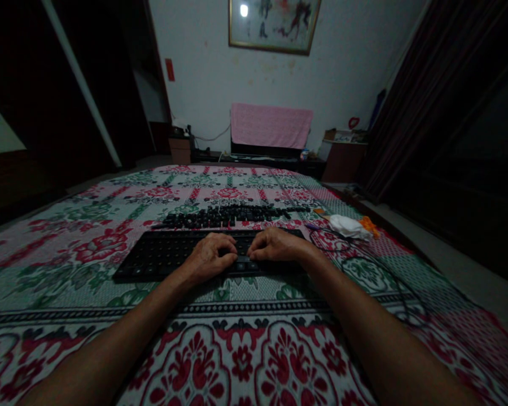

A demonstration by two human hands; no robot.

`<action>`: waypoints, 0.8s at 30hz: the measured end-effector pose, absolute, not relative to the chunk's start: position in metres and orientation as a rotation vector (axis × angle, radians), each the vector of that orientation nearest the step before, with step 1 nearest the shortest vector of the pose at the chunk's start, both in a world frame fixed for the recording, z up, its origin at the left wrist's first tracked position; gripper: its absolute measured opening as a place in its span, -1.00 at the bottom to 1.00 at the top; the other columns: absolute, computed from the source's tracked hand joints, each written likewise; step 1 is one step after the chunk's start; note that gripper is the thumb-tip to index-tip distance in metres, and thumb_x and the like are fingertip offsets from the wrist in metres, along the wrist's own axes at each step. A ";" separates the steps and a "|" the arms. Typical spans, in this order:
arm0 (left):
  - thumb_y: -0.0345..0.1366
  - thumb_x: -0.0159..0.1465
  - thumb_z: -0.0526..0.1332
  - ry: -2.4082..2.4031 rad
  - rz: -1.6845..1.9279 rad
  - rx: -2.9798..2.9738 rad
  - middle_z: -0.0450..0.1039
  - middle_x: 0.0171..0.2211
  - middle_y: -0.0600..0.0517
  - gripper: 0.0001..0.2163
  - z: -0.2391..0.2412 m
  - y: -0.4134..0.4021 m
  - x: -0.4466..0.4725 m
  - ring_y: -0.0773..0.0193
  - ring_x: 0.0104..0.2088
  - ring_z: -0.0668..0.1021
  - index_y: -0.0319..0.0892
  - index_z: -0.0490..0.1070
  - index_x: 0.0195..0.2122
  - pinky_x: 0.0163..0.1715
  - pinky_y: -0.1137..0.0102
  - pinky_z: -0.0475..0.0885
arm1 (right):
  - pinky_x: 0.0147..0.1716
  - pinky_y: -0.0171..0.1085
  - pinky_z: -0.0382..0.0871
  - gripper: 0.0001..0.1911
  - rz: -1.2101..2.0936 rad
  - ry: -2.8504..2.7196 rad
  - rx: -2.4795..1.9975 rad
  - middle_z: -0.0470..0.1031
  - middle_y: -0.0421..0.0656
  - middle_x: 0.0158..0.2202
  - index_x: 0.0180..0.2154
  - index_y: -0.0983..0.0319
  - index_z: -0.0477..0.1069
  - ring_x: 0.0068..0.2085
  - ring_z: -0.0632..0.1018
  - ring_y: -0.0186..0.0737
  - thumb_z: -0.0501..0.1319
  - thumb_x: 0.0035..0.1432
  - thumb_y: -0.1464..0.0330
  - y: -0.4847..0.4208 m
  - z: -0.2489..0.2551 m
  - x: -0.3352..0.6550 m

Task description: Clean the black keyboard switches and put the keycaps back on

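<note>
A black keyboard point(152, 254) lies flat on the patterned bedspread, with most key positions on its left side bare of caps. Some keys remain along its front row. My left hand point(211, 256) rests over the middle of the keyboard, thumb and fingers curled towards each other. Just to its right is my right hand point(275, 245), fingers bent down and pinched near the same spot. Anything small between the fingertips of either hand is too dark to make out. Behind the keyboard many loose black keycaps point(232, 214) are spread in a long heap.
To the right lie a crumpled white cloth or tissue point(349, 227), an orange item point(369, 226) and a dark cable point(400, 282). The floral bedspread point(195, 349) covers the whole work surface. A pink towel point(271, 125) hangs over a screen by the far wall.
</note>
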State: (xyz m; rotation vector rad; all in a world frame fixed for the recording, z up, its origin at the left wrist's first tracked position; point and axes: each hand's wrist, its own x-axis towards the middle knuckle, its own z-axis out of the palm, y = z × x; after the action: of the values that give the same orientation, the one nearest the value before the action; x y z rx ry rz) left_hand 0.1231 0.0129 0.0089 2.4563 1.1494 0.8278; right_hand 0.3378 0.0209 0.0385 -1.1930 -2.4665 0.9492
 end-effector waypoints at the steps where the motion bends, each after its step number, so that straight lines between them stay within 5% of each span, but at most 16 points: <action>1: -0.32 0.06 0.16 1.151 0.827 2.457 0.46 -0.19 0.02 -0.89 0.009 0.013 0.123 0.21 -0.12 0.44 -0.13 0.49 -0.44 -0.09 0.29 0.32 | -0.48 -0.44 0.24 -0.72 0.969 -2.449 -1.203 0.52 -0.18 -0.43 -0.29 0.33 0.52 -0.46 0.43 -0.38 0.17 -0.05 0.33 0.021 0.038 0.338; 24: -0.31 0.10 0.13 1.073 0.741 2.340 0.45 -0.14 0.00 -0.84 0.009 0.020 0.118 0.21 -0.11 0.45 -0.14 0.53 -0.42 -0.14 0.35 0.35 | -0.51 -0.45 0.19 -0.73 0.915 -2.459 -1.288 0.48 -0.23 -0.46 -0.30 0.29 0.50 -0.48 0.38 -0.41 0.18 -0.08 0.32 0.017 0.039 0.334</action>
State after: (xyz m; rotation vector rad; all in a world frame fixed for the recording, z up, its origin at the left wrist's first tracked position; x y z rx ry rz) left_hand 0.1181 0.0198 0.0091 2.3403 1.0733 0.7408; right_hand 0.3338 0.0168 0.0386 -1.2880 -2.4590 0.9153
